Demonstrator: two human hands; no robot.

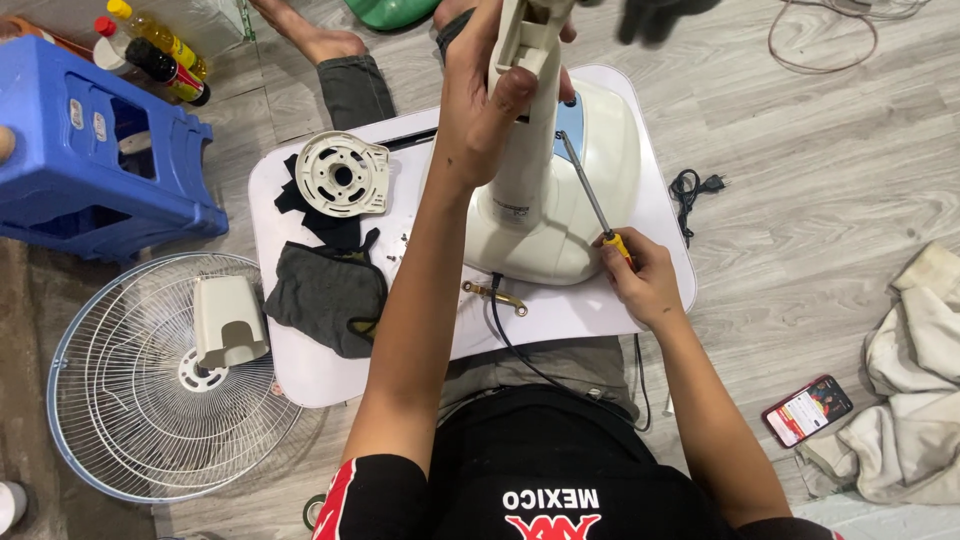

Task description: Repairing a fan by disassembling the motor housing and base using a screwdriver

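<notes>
Home floor used as a repair spot: grey wood-look flooring [830,150], blue plastic stool [95,150] and sauce bottles [155,50] at 10 o'clock, fan grille [140,400] at 8, crumpled cloth [910,390] and phone [807,409] at 4, low white table [310,370] centre.

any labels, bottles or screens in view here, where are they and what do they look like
Phone: on the floor at right by a crumpled cloth, slim rectangle, red case, lit red and white screen.
Bottles: top left behind the blue stool, yellow and red caps, dark and yellow contents.
Label: small pale strip on the cream fan stand.
</notes>
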